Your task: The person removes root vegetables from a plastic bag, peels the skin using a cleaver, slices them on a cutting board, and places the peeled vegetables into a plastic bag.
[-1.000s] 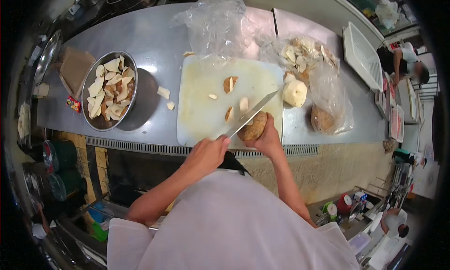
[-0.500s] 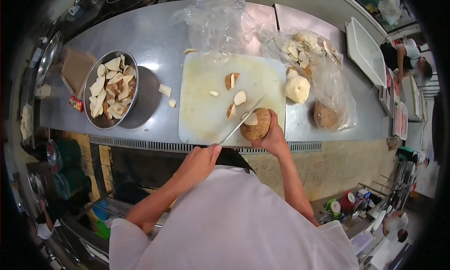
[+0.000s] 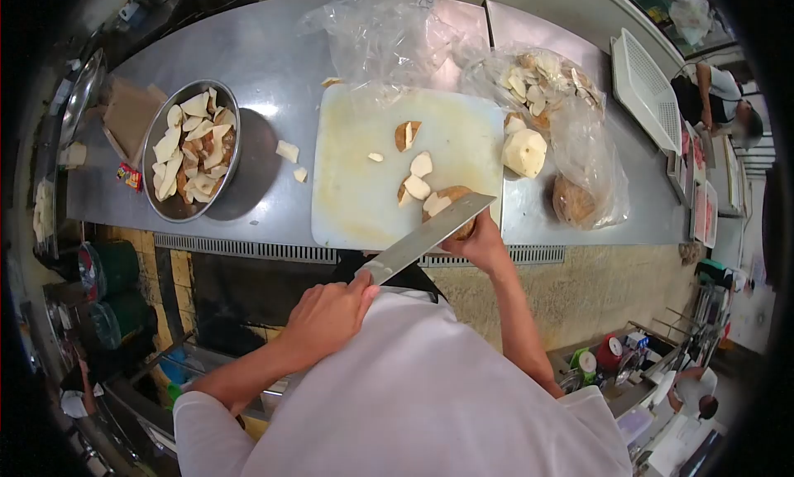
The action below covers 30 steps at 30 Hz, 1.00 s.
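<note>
My left hand is closed round the handle of a broad kitchen knife, whose blade slants up and to the right. My right hand grips a round, brown-skinned root vegetable at the front right of the white cutting board. White flesh shows where its skin has been cut off. The blade passes in front of the vegetable and hides part of it; whether it touches is unclear. Several cut peelings lie on the board. A peeled white root vegetable sits beside the board's right edge.
A metal bowl of peelings stands left, with two scraps beside it. Behind the board lies a clear plastic bag. More bags at right hold slices and a brown root vegetable. A white basket is at far right.
The knife has turned to show its broad side, and my left hand has moved left and down. Another cut peeling lies on the board. My right hand still grips the root vegetable.
</note>
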{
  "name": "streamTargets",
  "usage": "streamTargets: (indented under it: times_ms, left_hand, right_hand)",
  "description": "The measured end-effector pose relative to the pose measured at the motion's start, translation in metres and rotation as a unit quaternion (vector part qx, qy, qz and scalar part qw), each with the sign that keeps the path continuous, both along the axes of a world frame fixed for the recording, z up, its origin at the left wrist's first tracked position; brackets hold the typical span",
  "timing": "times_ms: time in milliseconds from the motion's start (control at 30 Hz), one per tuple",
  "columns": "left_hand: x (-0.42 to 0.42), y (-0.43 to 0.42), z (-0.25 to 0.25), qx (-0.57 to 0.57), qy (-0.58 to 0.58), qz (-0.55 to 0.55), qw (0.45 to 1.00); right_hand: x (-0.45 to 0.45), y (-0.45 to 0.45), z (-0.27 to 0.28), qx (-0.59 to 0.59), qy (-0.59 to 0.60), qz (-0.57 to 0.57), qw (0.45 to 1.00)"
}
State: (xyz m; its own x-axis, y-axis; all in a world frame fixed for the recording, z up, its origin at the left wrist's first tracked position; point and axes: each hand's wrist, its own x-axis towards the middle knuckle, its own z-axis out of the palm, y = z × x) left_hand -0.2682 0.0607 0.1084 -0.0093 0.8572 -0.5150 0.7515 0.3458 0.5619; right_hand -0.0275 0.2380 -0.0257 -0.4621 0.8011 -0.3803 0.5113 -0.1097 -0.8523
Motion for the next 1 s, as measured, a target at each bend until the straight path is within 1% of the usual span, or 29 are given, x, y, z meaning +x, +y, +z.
streamTargets:
  times_ms: [33, 100, 133, 200, 267, 333, 400, 433, 500, 533, 567, 600, 633, 667, 733, 767, 800, 867, 900, 933, 967, 1000]
  left_hand:
    - [0.003, 0.003, -0.007, -0.002, 0.001, 0.002, 1.0]
    - [0.015, 0.024, -0.038, 0.027, 0.017, -0.039, 0.999]
    - [0.023, 0.04, -0.051, 0.027, 0.019, -0.036, 0.999]
    - [0.037, 0.07, -0.066, 0.084, 0.003, -0.022, 0.996]
    - [0.035, 0.06, -0.061, 0.085, -0.01, -0.009, 0.996]
    - [0.025, 0.045, -0.047, 0.084, -0.018, -0.002, 0.996]
    - [0.016, 0.027, -0.034, -0.018, -0.003, 0.01, 1.0]
    - [0.017, 0.027, -0.039, -0.022, -0.003, 0.008, 1.0]
    - [0.024, 0.038, -0.066, 0.05, -0.037, 0.05, 0.997]
    - [0.028, 0.048, -0.083, 0.054, -0.038, 0.054, 0.996]
    - [0.03, 0.063, -0.101, 0.091, -0.061, 0.066, 0.992]
    - [0.031, 0.076, -0.118, 0.126, -0.085, 0.079, 0.985]
    - [0.032, 0.086, -0.133, 0.129, -0.084, 0.086, 0.984]
    - [0.03, 0.097, -0.147, 0.119, -0.098, 0.101, 0.983]
    - [0.024, 0.099, -0.143, 0.111, -0.112, 0.118, 0.98]
    - [0.022, 0.092, -0.142, 0.118, -0.109, 0.108, 0.981]
    - [0.019, 0.087, -0.13, 0.126, -0.106, 0.099, 0.981]
    - [0.013, 0.059, -0.082, 0.14, -0.071, 0.074, 0.985]
    - [0.008, 0.044, -0.058, 0.121, -0.06, 0.056, 0.989]
    - [0.005, 0.03, -0.038, 0.101, -0.051, 0.037, 0.993]
    - [0.004, 0.018, -0.023, 0.098, -0.053, 0.036, 0.993]
    - [0.002, 0.008, -0.01, 0.069, -0.037, 0.026, 0.997]
  right_hand:
    - [-0.002, -0.002, -0.001, 0.038, -0.004, 0.016, 0.999]
    - [-0.006, -0.005, 0.006, 0.034, -0.019, 0.007, 0.999]
    - [-0.008, -0.007, 0.01, 0.031, -0.038, -0.004, 0.999]
    - [-0.011, -0.005, 0.011, 0.02, -0.044, -0.009, 0.999]
    - [-0.011, -0.004, 0.013, 0.012, -0.051, -0.012, 0.999]
    - [-0.012, -0.008, 0.013, 0.044, -0.073, -0.001, 0.996]
    - [-0.013, -0.009, 0.014, 0.024, -0.066, -0.01, 0.998]
    - [-0.013, -0.011, 0.015, 0.009, -0.059, -0.014, 0.998]
    - [-0.008, -0.01, 0.011, 0.03, -0.062, 0.002, 0.998]
    - [-0.005, -0.008, 0.008, 0.051, -0.067, 0.021, 0.996]
    - [-0.002, -0.006, 0.001, 0.056, -0.067, 0.025, 0.996]
    - [0.002, -0.006, -0.007, 0.026, -0.003, 0.013, 1.0]
    - [0.004, -0.006, -0.011, -0.006, 0.061, 0.002, 0.998]
    - [0.003, -0.004, -0.008, -0.003, 0.062, 0.01, 0.998]
    - [0.0, -0.003, 0.002, -0.141, 0.135, -0.084, 0.977]
    - [0.001, -0.004, 0.005, -0.139, 0.133, -0.084, 0.978]
    - [0.003, -0.003, 0.008, -0.124, 0.122, -0.08, 0.981]
    - [0.005, -0.003, 0.011, -0.113, 0.109, -0.078, 0.984]
    - [0.005, -0.005, 0.012, -0.032, 0.028, -0.038, 0.998]
    - [0.006, -0.008, 0.012, 0.048, -0.055, 0.004, 0.997]
    - [0.004, -0.01, 0.014, 0.045, -0.057, 0.003, 0.997]
    - [0.001, -0.012, 0.016, 0.05, -0.076, 0.009, 0.996]
